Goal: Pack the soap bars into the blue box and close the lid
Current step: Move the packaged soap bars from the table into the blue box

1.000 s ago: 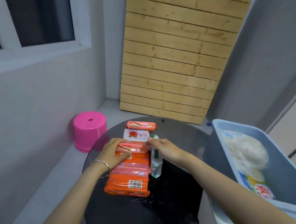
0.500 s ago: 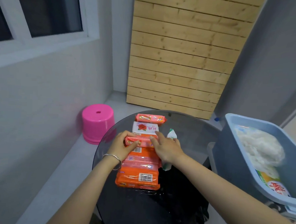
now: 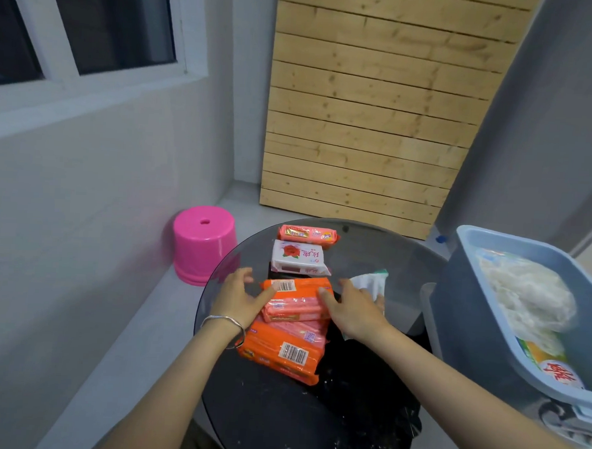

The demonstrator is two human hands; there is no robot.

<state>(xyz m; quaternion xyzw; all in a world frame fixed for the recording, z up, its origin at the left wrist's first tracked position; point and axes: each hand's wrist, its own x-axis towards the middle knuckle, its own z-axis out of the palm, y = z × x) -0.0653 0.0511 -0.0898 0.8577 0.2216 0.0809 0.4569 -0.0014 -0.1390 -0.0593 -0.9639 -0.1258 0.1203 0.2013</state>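
On the round glass table (image 3: 399,260), from the head camera, the left hand (image 3: 237,298) and right hand (image 3: 355,308) have drawn back from the far end of the soap stack. They now bracket its top packs, thumbs against the ends of the orange barcode pack (image 3: 296,286) and the pink pack (image 3: 298,310). Both grips are wide, with fingers loosely straight, pressing rather than clasping.

The packs between them have shifted, and the barcode now shows plainly at the far end. I judge the pile is being gathered for one lift. None of it is yet in the blue box (image 3: 481,330), which stands beside the table on the right and holds a crinkled white bag (image 3: 527,298).

The packs look like glossy, slippery film over firm rectangular bars, and the large orange pack (image 3: 281,355) underneath is ridged. A white rose-printed bar (image 3: 299,260) and a small orange bar (image 3: 307,234) lie beyond, with neither hand on them.
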